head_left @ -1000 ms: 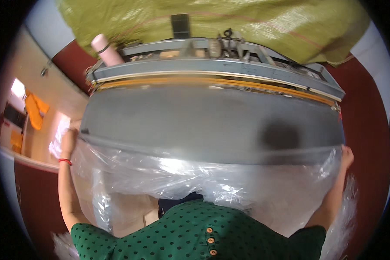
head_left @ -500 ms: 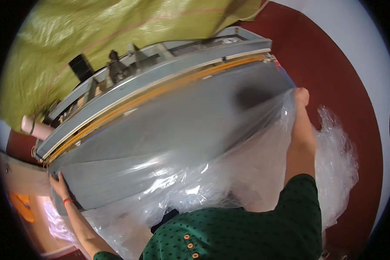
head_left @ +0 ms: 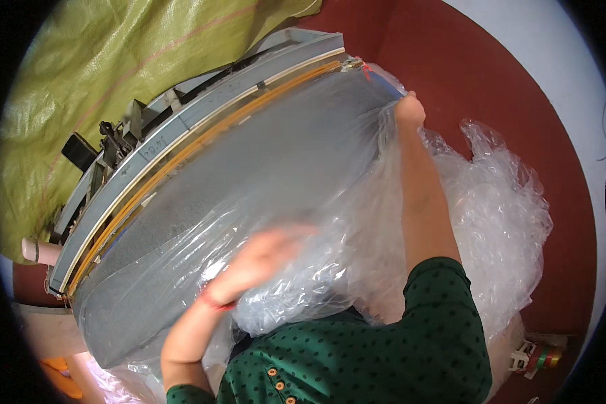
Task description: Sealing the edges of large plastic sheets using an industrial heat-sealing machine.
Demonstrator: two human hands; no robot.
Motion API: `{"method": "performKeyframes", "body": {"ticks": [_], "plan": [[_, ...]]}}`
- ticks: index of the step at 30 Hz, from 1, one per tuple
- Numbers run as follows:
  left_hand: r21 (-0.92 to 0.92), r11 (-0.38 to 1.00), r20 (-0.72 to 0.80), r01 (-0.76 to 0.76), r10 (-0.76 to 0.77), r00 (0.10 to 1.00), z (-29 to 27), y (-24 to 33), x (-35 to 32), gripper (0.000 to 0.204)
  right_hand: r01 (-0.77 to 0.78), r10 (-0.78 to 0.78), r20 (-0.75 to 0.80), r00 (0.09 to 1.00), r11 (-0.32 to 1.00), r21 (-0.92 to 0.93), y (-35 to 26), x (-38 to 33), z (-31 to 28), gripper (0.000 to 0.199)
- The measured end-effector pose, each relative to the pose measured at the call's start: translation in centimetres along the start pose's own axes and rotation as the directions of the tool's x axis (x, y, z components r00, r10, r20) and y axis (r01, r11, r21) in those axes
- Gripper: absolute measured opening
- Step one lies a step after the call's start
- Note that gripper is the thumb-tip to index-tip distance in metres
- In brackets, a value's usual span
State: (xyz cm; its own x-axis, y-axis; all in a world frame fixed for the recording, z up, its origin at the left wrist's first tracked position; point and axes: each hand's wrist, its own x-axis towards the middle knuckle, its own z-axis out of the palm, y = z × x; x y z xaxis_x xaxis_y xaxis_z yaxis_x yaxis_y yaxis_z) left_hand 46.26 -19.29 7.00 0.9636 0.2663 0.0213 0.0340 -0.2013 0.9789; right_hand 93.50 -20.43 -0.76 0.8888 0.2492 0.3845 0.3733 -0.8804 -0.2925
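Observation:
A large sheet of clear plastic film [head_left: 303, 202] lies over the grey bed [head_left: 202, 195] of a long machine. My right hand [head_left: 409, 110] is shut on the film's far right edge at the end of the bed. My left hand [head_left: 266, 256], blurred by motion, rests on the bunched film near the middle of the bed; a red band is on its wrist. Whether its fingers grip the film I cannot tell. My green dotted sleeves come in from the lower edge.
A yellow-orange strip and grey metal rail [head_left: 202, 128] run along the far side of the bed. A green woven sheet [head_left: 114, 67] hangs behind. A heap of crumpled clear plastic [head_left: 498, 202] lies on the red floor at right. Small coloured rolls [head_left: 535, 357] sit lower right.
My left hand has left the film's left edge and swept right to the middle of the bed. The view has turned further; my right hand still holds the right edge.

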Motion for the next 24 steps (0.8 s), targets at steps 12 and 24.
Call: {"method": "performKeyframes", "body": {"ticks": [12,24], "plan": [[-0.243,0.957,0.420,0.158,-0.043,0.907,2.7,-0.8,0.9,0.024,0.021,-0.021,-0.027,0.999,1.000,-0.010,-0.4,-1.0,-0.9,0.020],[0.044,0.939,-0.621,0.342,-0.243,0.746,-1.7,5.6,-31.5,0.035,-0.002,0.001,-0.007,1.000,0.998,-0.056,-1.4,-1.5,-2.3,0.029]]}}
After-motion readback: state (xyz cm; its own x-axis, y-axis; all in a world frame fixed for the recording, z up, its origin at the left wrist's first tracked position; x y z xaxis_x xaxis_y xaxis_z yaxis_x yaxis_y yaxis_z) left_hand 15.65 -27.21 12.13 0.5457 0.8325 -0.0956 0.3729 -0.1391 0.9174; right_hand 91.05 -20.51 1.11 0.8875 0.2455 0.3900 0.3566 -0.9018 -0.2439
